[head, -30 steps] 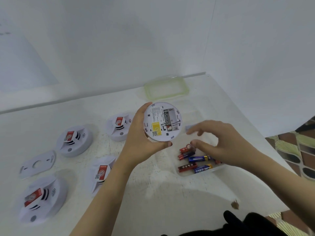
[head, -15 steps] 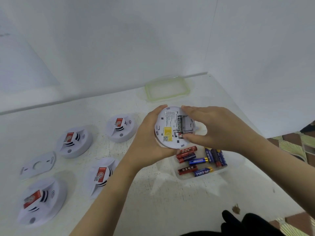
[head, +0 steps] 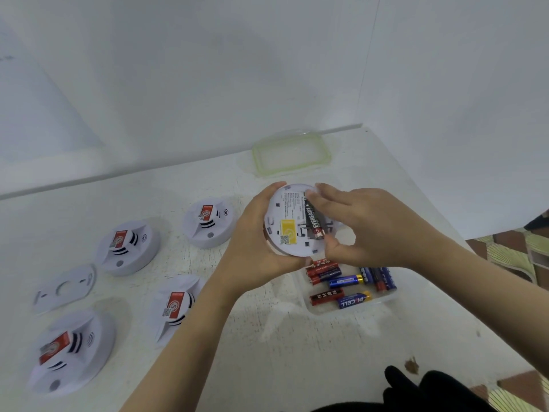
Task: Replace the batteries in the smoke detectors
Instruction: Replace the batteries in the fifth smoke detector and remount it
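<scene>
Nearest on the tabletop [head: 267, 337], the clear container [head: 350, 310] lies uncovered with loose batteries [head: 346, 281] in it. 1 second ago the right hand [head: 377, 230] hovered over that container. It has since moved up to the held smoke detector [head: 286, 215], just above the container's far edge. The left hand [head: 255, 248] grips this detector by its rim, back side up. The right hand's fingers [head: 320, 193] and thumb now pinch a black battery [head: 315, 221] by its 2 ends, in the detector's bay. By my reading a battery is being seated here, though it could equally be coming out. To the left, 4 other smoke detectors [head: 127, 248] sit face up, apparently not yet opened. Farthest back, the container's green-edged lid [head: 292, 156] lies flat near the wall.
</scene>
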Motion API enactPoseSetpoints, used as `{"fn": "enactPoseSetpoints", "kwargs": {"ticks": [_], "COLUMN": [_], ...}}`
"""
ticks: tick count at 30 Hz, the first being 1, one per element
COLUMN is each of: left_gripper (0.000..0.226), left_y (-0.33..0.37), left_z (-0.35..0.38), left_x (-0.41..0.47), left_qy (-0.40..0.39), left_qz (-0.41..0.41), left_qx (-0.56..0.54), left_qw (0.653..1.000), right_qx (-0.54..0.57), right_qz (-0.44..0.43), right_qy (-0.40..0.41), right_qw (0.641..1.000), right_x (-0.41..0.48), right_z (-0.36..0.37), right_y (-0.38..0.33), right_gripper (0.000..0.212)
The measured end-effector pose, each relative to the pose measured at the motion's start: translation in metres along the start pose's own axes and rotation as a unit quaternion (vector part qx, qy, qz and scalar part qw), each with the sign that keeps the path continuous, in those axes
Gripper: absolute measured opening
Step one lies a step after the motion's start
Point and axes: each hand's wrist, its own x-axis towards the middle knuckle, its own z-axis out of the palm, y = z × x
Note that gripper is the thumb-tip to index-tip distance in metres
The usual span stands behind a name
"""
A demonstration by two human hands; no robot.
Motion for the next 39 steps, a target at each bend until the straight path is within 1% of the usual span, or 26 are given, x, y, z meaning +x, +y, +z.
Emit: {"fn": "enactPoseSetpoints", "kwargs": {"ticks": [3, 5, 7, 8, 10, 12, 13, 14, 18, 20, 22, 24, 26, 28, 30, 32, 35, 37, 39], "left_gripper": [0.102, 0.101, 0.103, 0.103, 0.102, 0.099, 0.099, 0.100, 0.101, 0.102, 0.102, 0.101, 0.103, 0.104, 0.102, 0.101, 0.099, 0.097, 0.096], "left_y": [-0.001, -0.002, -0.005, -0.005, -0.006, -0.007, -0.009, -0.011, -0.018, -0.019, -0.021, -0.023, -0.025, -0.028, -0.031, -0.032, -0.033, -0.033, -0.034], "left_z": [-0.002, -0.003, -0.003, -0.003, -0.005, -0.006, -0.008, -0.009, -0.008, -0.006, -0.004, -0.005, -0.005, -0.005, -0.006, -0.006, -0.008, -0.009, -0.010], "left_x": [0.001, 0.002, 0.002, 0.002, 0.003, 0.004, 0.005, 0.006, 0.007, 0.007, 0.008, 0.010, 0.012, 0.014, 0.015, 0.015, 0.016, 0.017, 0.016], "left_qy": [0.010, 0.014, 0.019, 0.023, 0.037, 0.056, 0.066, 0.074, 0.098, 0.103, 0.108, 0.112, 0.114, 0.114, 0.117, 0.117, 0.116, 0.117, 0.119], "left_qz": [0.002, 0.006, 0.009, 0.008, 0.006, 0.003, 0.002, -0.002, -0.018, -0.021, -0.026, -0.026, -0.024, -0.025, -0.028, -0.032, -0.035, -0.034, -0.033], "left_qx": [-0.001, 0.004, 0.006, 0.003, -0.008, -0.010, -0.010, -0.011, -0.005, -0.006, -0.006, -0.004, 0.003, 0.008, 0.008, 0.009, 0.004, 0.005, 0.004], "left_qw": [1.000, 1.000, 1.000, 1.000, 0.999, 0.998, 0.998, 0.997, 0.995, 0.994, 0.994, 0.993, 0.993, 0.993, 0.993, 0.993, 0.993, 0.993, 0.992], "right_qx": [0.015, 0.039, 0.057, 0.067, 0.102, 0.158, 0.182, 0.200, 0.230, 0.238, 0.244, 0.206, 0.153, 0.154, 0.173, 0.164, 0.112, 0.094, 0.094], "right_qz": [0.004, 0.013, 0.017, 0.020, 0.041, 0.074, 0.083, 0.087, 0.103, 0.119, 0.154, 0.192, 0.217, 0.236, 0.257, 0.276, 0.278, 0.278, 0.276], "right_qy": [0.001, 0.011, 0.026, 0.041, 0.099, 0.158, 0.168, 0.159, 0.029, 0.007, 0.010, -0.003, -0.075, -0.156, -0.201, -0.255, -0.349, -0.369, -0.356], "right_qw": [1.000, 0.999, 0.998, 0.997, 0.989, 0.972, 0.965, 0.963, 0.967, 0.964, 0.957, 0.960, 0.961, 0.947, 0.929, 0.912, 0.888, 0.882, 0.888], "right_x": [-0.001, -0.001, -0.002, -0.004, -0.009, -0.018, -0.022, -0.027, -0.035, -0.030, -0.020, -0.008, 0.005, 0.020, 0.036, 0.048, 0.057, 0.059, 0.060], "right_z": [0.004, 0.006, 0.006, 0.007, 0.007, 0.007, 0.007, 0.007, 0.003, 0.003, 0.004, 0.008, 0.010, 0.009, 0.009, 0.010, 0.018, 0.023, 0.025], "right_y": [0.001, 0.000, -0.002, -0.003, -0.006, -0.010, -0.011, -0.012, -0.011, -0.005, 0.004, 0.017, 0.033, 0.044, 0.053, 0.059, 0.065, 0.067, 0.069], "right_gripper": [0.056, 0.056, 0.052, 0.048, 0.038, 0.030, 0.026, 0.025, 0.026, 0.029, 0.026, 0.020, 0.018, 0.013, 0.007, 0.005, 0.013, 0.019, 0.023]}}
